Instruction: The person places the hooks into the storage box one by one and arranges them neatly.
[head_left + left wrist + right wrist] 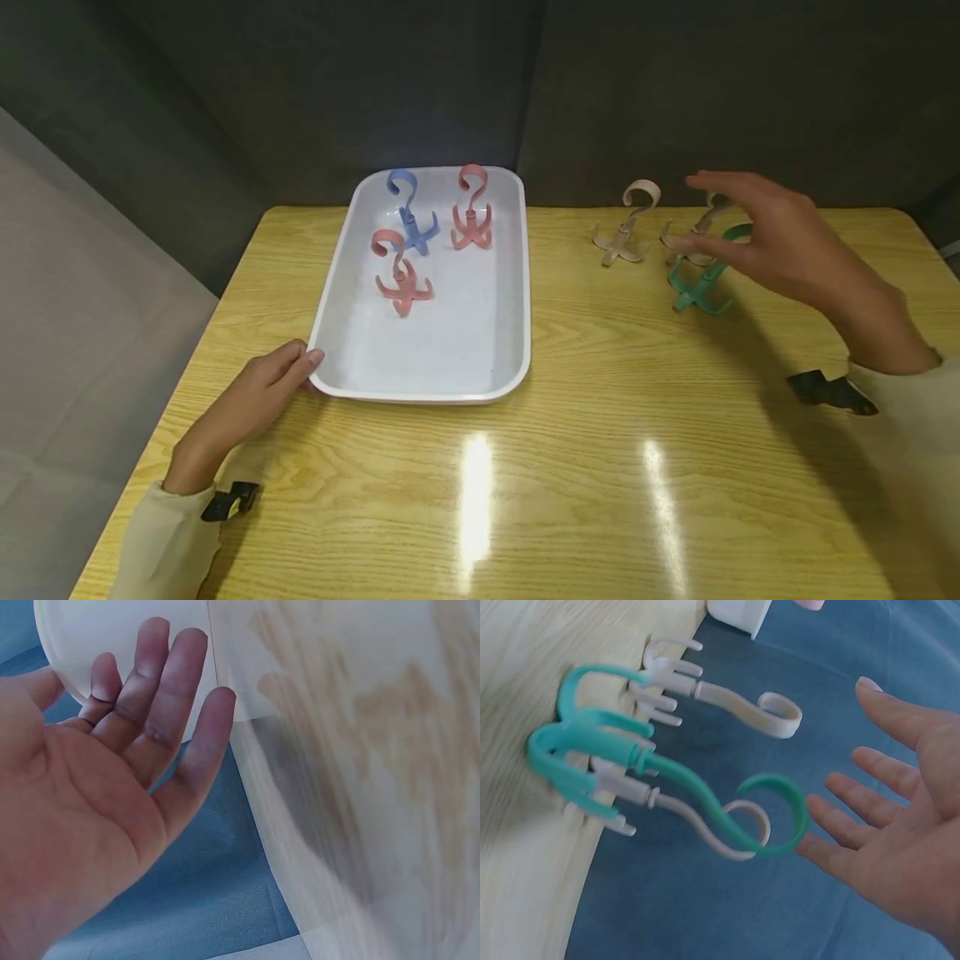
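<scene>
My left hand (258, 392) grips the near left corner of a white tray (420, 396), thumb over the rim. In the left wrist view its fingers (174, 690) lie along the tray's outer side. Inside the tray stand a blue claw-shaped hanging hook (411, 227) and two pink ones, one at the back (472, 225) and one in front (405, 287). To the right, my right hand (795, 237) hovers with thumb and fingers spread beside a green hook (701, 292), fingertips close to its curl. Two beige hooks, one left (622, 237) and one partly behind the hand (701, 229), stand nearby.
The wooden table (600, 483) carries everything. Along its back edge hangs a dark cloth (675, 100). Grey fabric (97, 350) borders the table's left side.
</scene>
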`<action>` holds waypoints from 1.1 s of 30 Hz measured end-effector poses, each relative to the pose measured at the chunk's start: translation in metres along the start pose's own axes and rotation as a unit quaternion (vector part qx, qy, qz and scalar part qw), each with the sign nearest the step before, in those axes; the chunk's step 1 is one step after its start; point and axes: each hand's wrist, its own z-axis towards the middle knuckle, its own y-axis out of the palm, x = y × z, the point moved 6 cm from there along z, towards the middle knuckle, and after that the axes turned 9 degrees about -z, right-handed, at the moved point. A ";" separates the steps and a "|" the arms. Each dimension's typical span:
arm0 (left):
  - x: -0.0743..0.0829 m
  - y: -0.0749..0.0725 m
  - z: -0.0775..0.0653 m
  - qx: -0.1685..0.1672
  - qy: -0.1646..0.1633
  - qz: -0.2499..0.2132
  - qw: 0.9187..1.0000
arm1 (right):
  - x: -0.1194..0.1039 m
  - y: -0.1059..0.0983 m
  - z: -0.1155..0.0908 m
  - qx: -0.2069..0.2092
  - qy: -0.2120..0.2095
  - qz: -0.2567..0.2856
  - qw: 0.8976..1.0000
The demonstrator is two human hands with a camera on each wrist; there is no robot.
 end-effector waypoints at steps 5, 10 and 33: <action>0.000 0.000 0.000 0.000 -0.002 -0.003 1.000 | 0.014 -0.002 -0.008 -0.009 0.021 -0.001 1.000; 0.000 0.000 0.000 0.001 -0.004 -0.004 1.000 | 0.023 -0.003 -0.016 0.000 0.025 -0.013 1.000; 0.001 0.000 0.000 0.000 -0.004 0.000 1.000 | 0.055 0.001 -0.039 -0.011 0.079 -0.062 0.995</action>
